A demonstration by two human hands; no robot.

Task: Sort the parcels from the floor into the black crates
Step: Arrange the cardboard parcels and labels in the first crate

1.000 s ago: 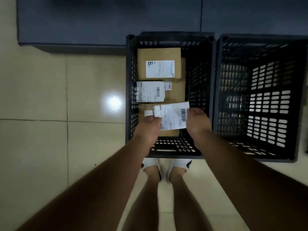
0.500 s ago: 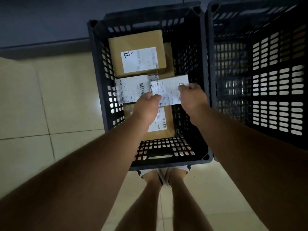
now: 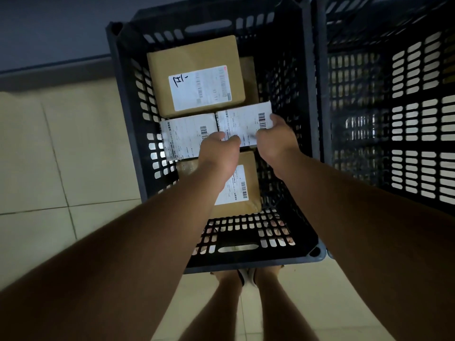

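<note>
A small parcel with a white barcode label [image 3: 243, 121] is held inside the left black crate [image 3: 128, 114]. My left hand [image 3: 219, 153] grips its near left corner and my right hand [image 3: 275, 136] grips its right end. Beside it on the left lies another white-labelled parcel [image 3: 184, 137]. A larger brown box [image 3: 194, 75] with a white label sits at the crate's far end. A third brown parcel [image 3: 243, 185] lies under my left wrist, partly hidden. The right black crate [image 3: 394, 107] stands against the first; its inside is dark.
Pale floor tiles [image 3: 61, 156] spread to the left of the crates. A dark wall base [image 3: 49, 67] runs behind them. My legs and feet [image 3: 246, 279] stand just in front of the left crate.
Both hands have carried the labelled parcel from above the crate's near end down and forward, level with the other white-labelled parcel. The view has moved closer over the crate.
</note>
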